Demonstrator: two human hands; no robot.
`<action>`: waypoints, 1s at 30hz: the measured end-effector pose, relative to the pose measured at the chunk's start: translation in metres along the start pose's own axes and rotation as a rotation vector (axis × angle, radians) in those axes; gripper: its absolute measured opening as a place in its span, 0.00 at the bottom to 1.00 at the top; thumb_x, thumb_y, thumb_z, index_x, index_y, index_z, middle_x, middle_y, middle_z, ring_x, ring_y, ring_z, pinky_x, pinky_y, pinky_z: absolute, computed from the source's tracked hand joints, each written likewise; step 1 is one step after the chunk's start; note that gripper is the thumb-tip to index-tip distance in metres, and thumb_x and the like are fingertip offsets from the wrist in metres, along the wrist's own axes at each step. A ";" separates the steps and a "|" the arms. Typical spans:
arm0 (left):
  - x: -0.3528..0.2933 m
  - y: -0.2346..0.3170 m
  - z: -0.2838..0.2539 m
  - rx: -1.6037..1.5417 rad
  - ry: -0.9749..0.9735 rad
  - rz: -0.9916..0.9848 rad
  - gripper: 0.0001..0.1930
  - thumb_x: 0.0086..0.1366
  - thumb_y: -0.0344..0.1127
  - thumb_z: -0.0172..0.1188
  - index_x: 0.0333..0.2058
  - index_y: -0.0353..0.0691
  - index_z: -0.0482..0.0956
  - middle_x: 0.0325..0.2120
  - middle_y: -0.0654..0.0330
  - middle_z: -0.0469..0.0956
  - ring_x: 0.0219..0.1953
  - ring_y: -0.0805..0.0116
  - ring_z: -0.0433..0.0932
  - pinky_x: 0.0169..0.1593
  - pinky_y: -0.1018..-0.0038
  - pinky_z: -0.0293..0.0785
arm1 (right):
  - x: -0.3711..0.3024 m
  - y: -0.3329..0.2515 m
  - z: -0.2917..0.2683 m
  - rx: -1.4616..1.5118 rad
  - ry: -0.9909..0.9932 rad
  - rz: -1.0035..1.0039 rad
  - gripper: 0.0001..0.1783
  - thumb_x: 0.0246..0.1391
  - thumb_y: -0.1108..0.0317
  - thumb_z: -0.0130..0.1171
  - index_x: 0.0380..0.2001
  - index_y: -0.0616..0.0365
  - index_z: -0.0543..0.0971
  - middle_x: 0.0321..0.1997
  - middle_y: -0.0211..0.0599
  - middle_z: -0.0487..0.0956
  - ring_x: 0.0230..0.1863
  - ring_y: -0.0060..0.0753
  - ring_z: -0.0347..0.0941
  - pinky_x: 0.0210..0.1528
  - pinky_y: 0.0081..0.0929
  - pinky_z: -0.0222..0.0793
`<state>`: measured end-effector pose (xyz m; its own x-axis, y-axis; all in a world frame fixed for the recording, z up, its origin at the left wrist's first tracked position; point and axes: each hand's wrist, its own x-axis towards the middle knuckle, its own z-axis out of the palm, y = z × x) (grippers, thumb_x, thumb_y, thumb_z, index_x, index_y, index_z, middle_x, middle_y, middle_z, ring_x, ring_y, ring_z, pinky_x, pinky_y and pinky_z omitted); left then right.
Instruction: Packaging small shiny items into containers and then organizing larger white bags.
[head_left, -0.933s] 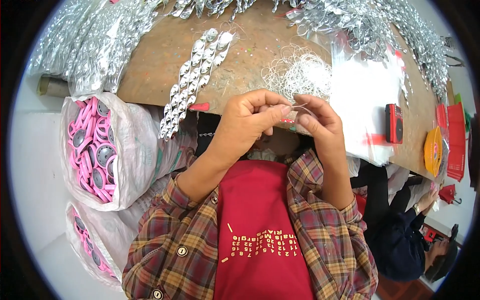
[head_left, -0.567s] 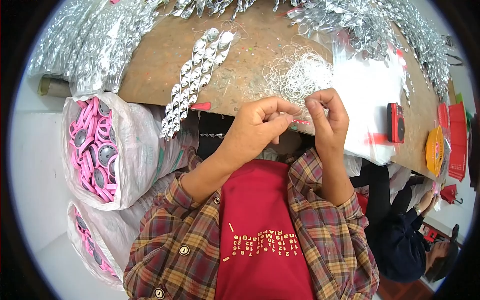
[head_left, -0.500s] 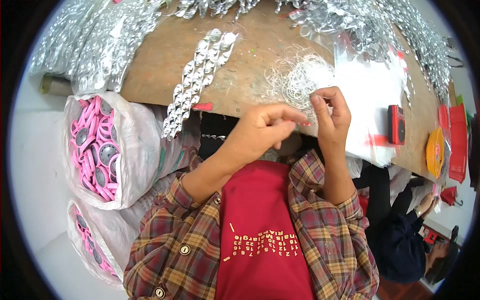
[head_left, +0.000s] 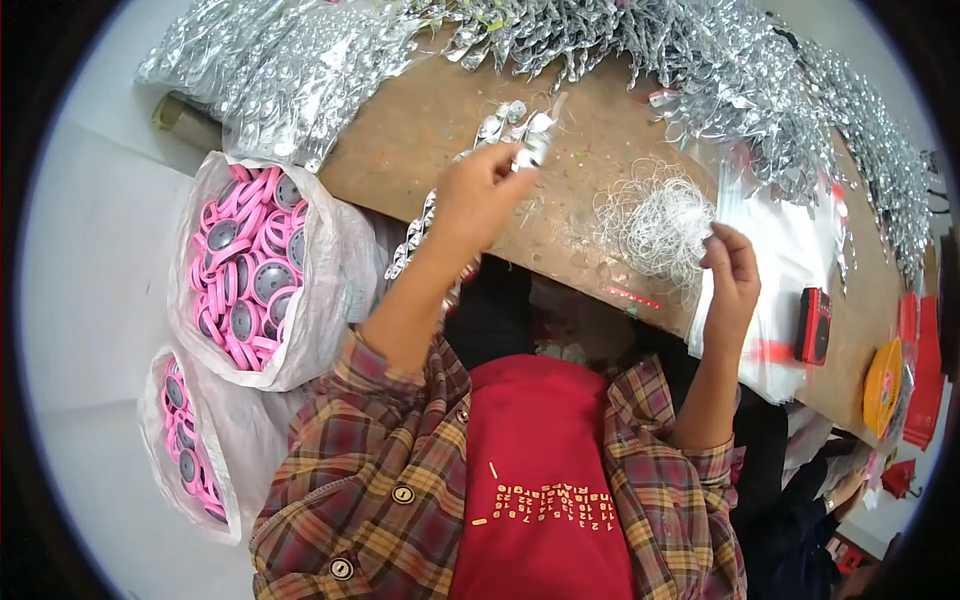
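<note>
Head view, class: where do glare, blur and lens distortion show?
Head view: glints speckle the silver strands; head view: the white plastic sheets look washed out; head view: the left hand seems slightly smeared; head view: the table edge bows.

The left hand [head_left: 477,193] touches silver strips [head_left: 541,124], the right beside white string [head_left: 652,222]

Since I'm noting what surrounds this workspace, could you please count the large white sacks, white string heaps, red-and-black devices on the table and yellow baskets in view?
White sacks: 2
String heap: 1
Red-and-black device: 1
Yellow basket: 1
Total: 5
</note>
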<state>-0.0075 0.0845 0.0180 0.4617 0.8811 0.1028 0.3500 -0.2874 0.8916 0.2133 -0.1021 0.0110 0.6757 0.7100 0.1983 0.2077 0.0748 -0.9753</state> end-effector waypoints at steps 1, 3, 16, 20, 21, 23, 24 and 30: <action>0.015 -0.010 -0.005 -0.002 0.000 0.005 0.15 0.53 0.39 0.58 0.38 0.40 0.78 0.21 0.57 0.78 0.23 0.69 0.76 0.29 0.72 0.70 | -0.001 0.004 -0.001 -0.020 -0.030 0.025 0.12 0.55 0.70 0.52 0.41 0.63 0.74 0.36 0.29 0.74 0.34 0.17 0.66 0.37 0.16 0.63; 0.039 -0.025 -0.010 0.262 0.007 0.031 0.15 0.53 0.42 0.55 0.37 0.42 0.78 0.23 0.53 0.77 0.26 0.58 0.77 0.30 0.65 0.70 | 0.001 0.009 -0.005 -0.062 -0.080 0.036 0.10 0.55 0.70 0.52 0.39 0.62 0.76 0.35 0.28 0.74 0.34 0.16 0.66 0.37 0.16 0.63; 0.042 -0.049 -0.018 0.604 -0.061 0.434 0.28 0.50 0.42 0.62 0.52 0.47 0.69 0.51 0.50 0.66 0.53 0.49 0.63 0.54 0.61 0.61 | 0.079 0.025 -0.030 -0.480 0.039 -0.228 0.08 0.50 0.72 0.56 0.35 0.60 0.78 0.34 0.30 0.77 0.31 0.21 0.69 0.35 0.19 0.65; 0.024 -0.071 -0.016 0.605 -0.193 0.519 0.31 0.52 0.39 0.60 0.56 0.47 0.65 0.55 0.45 0.60 0.57 0.45 0.57 0.58 0.59 0.56 | 0.126 0.052 -0.025 -0.650 0.029 -0.286 0.08 0.49 0.72 0.56 0.35 0.58 0.78 0.34 0.34 0.77 0.32 0.27 0.72 0.35 0.22 0.67; 0.023 -0.073 -0.009 0.568 -0.165 0.483 0.30 0.53 0.38 0.59 0.57 0.47 0.64 0.55 0.44 0.60 0.57 0.44 0.57 0.59 0.58 0.55 | 0.135 0.060 -0.024 -0.713 0.072 -0.375 0.08 0.48 0.74 0.55 0.35 0.56 0.78 0.35 0.35 0.76 0.32 0.30 0.73 0.34 0.24 0.67; 0.016 -0.073 0.000 0.533 -0.116 0.428 0.29 0.53 0.36 0.58 0.56 0.47 0.64 0.55 0.44 0.60 0.57 0.42 0.56 0.59 0.57 0.54 | 0.152 0.057 -0.020 -0.775 0.113 -0.474 0.09 0.47 0.75 0.55 0.34 0.54 0.78 0.36 0.36 0.75 0.33 0.34 0.73 0.34 0.25 0.68; 0.013 -0.074 0.004 0.569 -0.037 0.404 0.30 0.53 0.35 0.58 0.56 0.47 0.64 0.55 0.44 0.60 0.57 0.41 0.56 0.59 0.57 0.54 | 0.158 0.053 -0.017 -0.869 0.144 -0.487 0.10 0.47 0.76 0.54 0.34 0.53 0.78 0.36 0.36 0.75 0.33 0.37 0.73 0.34 0.27 0.68; 0.014 -0.067 0.011 0.653 0.073 0.332 0.31 0.53 0.35 0.58 0.57 0.47 0.63 0.55 0.46 0.61 0.57 0.41 0.56 0.59 0.56 0.53 | 0.202 0.068 -0.029 -1.308 0.095 -0.639 0.13 0.45 0.72 0.55 0.34 0.42 0.80 0.43 0.41 0.74 0.34 0.43 0.76 0.34 0.36 0.72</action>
<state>-0.0153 0.1114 -0.0453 0.5799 0.7253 0.3710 0.6261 -0.6882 0.3667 0.3843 0.0263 -0.0120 0.2558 0.7488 0.6114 0.9311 -0.3610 0.0527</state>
